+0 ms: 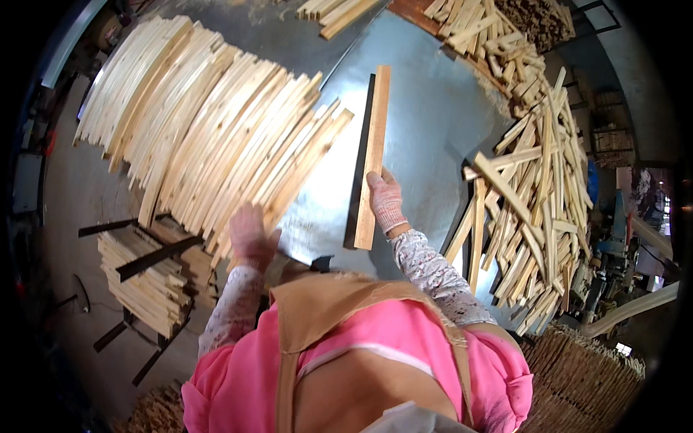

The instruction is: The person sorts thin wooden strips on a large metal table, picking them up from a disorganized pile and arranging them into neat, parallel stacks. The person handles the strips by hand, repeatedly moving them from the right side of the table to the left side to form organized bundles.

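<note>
Your right hand [386, 200] is closed around the slat [372, 155], held upright over the metal table [433, 108]. It looks light and stiff (splintery edges), so grip mid-length. Your left hand [251, 234] rests spread on the stack [216, 130].

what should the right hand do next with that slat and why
Probably carry the wooden slat left onto the neat stack of slats. The right hand grips it over the metal table, and the left hand rests at the stack's near edge.
</note>
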`<action>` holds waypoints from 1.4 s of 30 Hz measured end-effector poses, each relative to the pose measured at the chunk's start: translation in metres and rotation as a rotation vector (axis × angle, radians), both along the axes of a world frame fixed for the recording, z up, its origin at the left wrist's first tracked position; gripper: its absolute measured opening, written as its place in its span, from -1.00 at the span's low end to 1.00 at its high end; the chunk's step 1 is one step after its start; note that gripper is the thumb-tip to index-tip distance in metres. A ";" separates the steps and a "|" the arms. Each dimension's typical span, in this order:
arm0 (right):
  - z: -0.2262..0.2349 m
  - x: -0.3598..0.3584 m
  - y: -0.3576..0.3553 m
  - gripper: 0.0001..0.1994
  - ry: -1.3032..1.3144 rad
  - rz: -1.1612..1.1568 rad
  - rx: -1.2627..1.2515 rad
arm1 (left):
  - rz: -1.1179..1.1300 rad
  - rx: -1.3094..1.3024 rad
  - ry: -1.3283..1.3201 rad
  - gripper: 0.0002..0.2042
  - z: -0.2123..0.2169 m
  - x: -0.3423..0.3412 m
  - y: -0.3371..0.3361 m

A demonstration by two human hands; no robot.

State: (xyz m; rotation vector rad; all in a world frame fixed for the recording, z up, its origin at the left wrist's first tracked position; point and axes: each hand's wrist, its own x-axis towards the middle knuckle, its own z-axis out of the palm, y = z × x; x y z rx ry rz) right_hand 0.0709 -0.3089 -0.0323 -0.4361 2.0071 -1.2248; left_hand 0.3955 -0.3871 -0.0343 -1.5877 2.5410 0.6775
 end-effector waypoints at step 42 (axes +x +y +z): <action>0.074 0.064 -0.168 -0.53 -0.573 0.779 0.006 | -0.515 -0.936 -0.228 -0.39 0.060 -0.022 -0.145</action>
